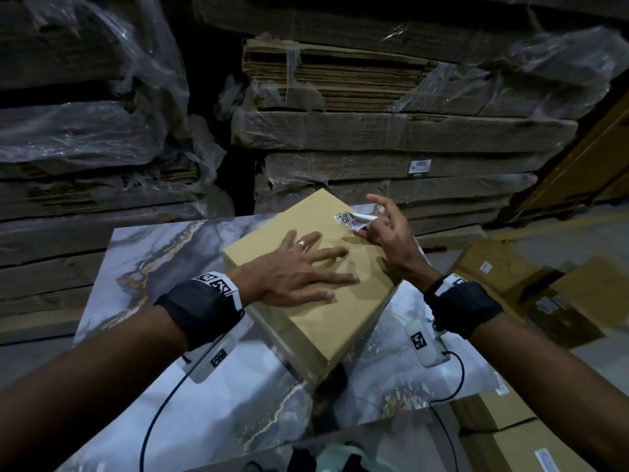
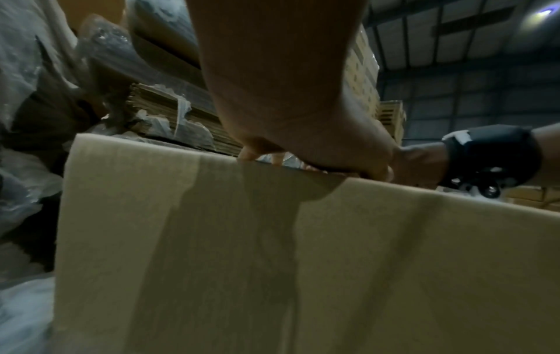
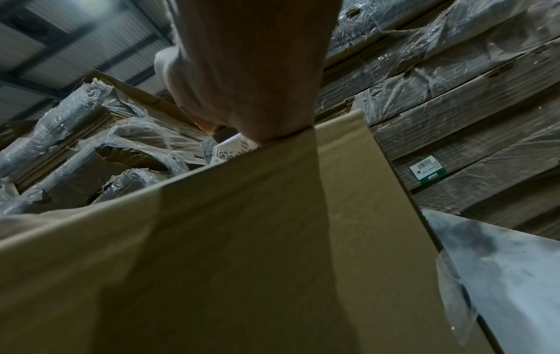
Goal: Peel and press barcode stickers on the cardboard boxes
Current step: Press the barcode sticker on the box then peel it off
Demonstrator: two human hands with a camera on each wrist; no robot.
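Sticker [image 1: 350,220] pinched in right hand [image 1: 391,238], partly curled above box [image 1: 316,321] far corner — placement step. Left hand [image 1: 292,274] flat, fingers spread, steadying box top. Next: lay down, press flat.

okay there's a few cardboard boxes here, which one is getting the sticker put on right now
The cardboard box on the marble table, under both hands; the other boxes sit on the floor, untouched.

Left grip [image 1: 299,270] flat, fingers spread, right grip [image 1: 388,229] pinching
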